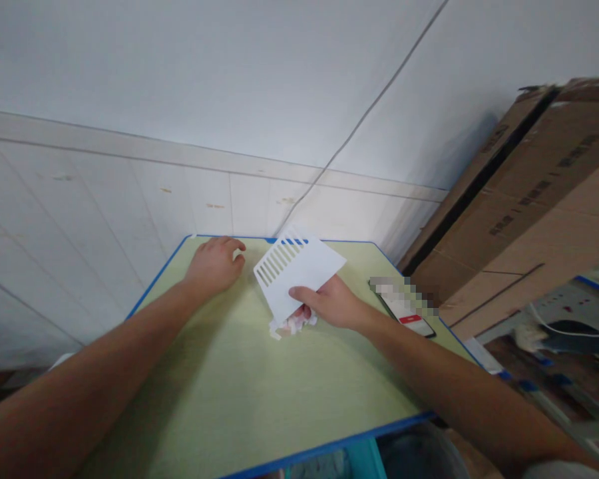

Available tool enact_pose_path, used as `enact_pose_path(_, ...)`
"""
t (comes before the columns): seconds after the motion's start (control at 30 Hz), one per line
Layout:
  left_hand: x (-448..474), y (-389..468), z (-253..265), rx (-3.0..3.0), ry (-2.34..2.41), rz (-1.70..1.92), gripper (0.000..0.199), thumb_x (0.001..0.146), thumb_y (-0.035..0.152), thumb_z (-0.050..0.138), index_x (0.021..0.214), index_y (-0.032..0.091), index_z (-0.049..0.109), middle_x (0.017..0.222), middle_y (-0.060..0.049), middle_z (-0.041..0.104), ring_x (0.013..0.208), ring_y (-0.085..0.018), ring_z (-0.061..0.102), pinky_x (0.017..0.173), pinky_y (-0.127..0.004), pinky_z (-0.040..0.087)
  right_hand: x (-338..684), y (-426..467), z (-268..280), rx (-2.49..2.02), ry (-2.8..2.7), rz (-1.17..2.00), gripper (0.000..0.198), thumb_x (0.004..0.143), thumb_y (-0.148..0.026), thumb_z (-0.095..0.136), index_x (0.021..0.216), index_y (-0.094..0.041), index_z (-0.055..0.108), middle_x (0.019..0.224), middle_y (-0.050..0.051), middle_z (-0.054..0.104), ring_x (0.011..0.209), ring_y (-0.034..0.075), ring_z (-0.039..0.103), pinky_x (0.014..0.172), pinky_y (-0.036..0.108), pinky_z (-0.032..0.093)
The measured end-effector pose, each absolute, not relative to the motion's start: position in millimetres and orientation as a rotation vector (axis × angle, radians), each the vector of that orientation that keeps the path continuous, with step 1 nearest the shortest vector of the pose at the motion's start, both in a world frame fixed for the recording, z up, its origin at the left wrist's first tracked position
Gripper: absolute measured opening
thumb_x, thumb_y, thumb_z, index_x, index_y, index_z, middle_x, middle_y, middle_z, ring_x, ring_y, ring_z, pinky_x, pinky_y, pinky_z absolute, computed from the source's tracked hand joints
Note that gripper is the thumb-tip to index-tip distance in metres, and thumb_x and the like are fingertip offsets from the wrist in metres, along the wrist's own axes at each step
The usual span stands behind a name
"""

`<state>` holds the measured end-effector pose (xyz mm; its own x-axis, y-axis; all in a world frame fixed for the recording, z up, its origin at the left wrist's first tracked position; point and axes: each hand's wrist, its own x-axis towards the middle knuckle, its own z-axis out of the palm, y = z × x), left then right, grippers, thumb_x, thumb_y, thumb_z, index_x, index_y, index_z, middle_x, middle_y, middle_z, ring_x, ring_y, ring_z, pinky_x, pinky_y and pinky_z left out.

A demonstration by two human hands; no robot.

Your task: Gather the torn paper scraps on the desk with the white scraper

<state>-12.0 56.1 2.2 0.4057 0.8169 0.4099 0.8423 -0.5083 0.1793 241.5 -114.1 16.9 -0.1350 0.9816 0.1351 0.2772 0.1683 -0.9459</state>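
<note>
Against a white wall (229, 80) stands a blue-edged green desk (249, 406). Over it, the right hand (333, 303) pinches a white slotted sheet (304, 269), most fingers hidden behind; paper scraps (295, 324) beneath are partly covered. The left hand (216, 264) curls loosely, nothing visible in it. Pixelation obscures part of the phone (404, 309).

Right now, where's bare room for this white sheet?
Widest: the desktop between the forearms, from the paper scraps to the near blue edge. A narrow gap separates left hand and slotted sheet. Crowded: the middle, where sheet, right hand and scraps bunch, and the right side, by the phone.
</note>
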Motion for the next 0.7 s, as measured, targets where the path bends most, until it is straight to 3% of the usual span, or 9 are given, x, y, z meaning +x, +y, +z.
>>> enact_pose_path(0.2,-10.7,65.2,-15.6,-2.649,-1.465,-0.696,0.049,0.107,0.034,0.050,0.141,0.023,0.085,0.152,-0.016,0.085,0.148,-0.039,0.076,0.132,-0.057,0.056,245.6,-131.7,6.1,-1.086,-1.730,0.949,0.020,0.106,-0.039,0.078,0.093,-0.024,0.073,0.075,0.000,0.076,0.069,0.020,0.075,0.065,0.031,0.068)
enact_pose_path(0.43,-15.6,70.4,-21.2,-2.673,-1.470,-0.652,0.048,0.107,0.037,0.051,0.140,0.024,0.084,0.151,-0.014,0.085,0.148,-0.037,0.075,0.132,-0.053,0.056,245.5,-146.6,5.2,-1.074,-1.783,0.935,0.017,0.111,-0.037,0.076,0.100,-0.023,0.078,0.085,0.003,0.082,0.086,0.024,0.083,0.084,0.037,0.074)
enact_pose_path(0.7,-14.3,68.4,-18.7,-2.692,-1.468,-0.623,0.045,0.108,0.040,0.052,0.135,0.025,0.084,0.149,-0.015,0.084,0.145,-0.038,0.075,0.128,-0.053,0.058,235.6,-156.0,16.8,-1.129,-1.801,0.977,0.022,0.107,-0.037,0.076,0.088,-0.026,0.073,0.079,0.001,0.079,0.075,0.022,0.079,0.075,0.035,0.072)
